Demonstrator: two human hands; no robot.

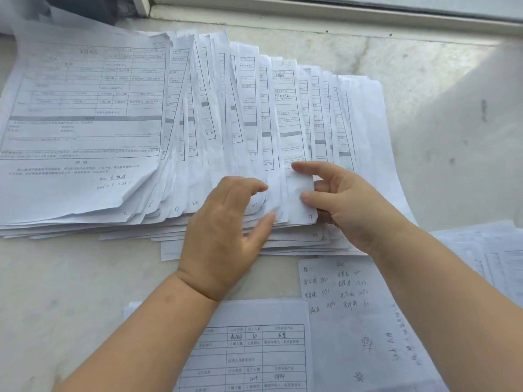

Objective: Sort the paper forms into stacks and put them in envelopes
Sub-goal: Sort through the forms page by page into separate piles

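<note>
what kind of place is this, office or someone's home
Probably an office or some paperwork desk, though it can't be told for sure. Printed forms are fanned over a pale stone sill by a window frame, with a handwritten list beside them.

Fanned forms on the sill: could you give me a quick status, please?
Left hand open, resting on fanned forms. Right hand pinching one sheet's lower edge. No envelopes seen; nothing blocking.

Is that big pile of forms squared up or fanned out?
Fanned out: the forms overlap sideways, each showing a strip, while both hands pick through them.
</note>
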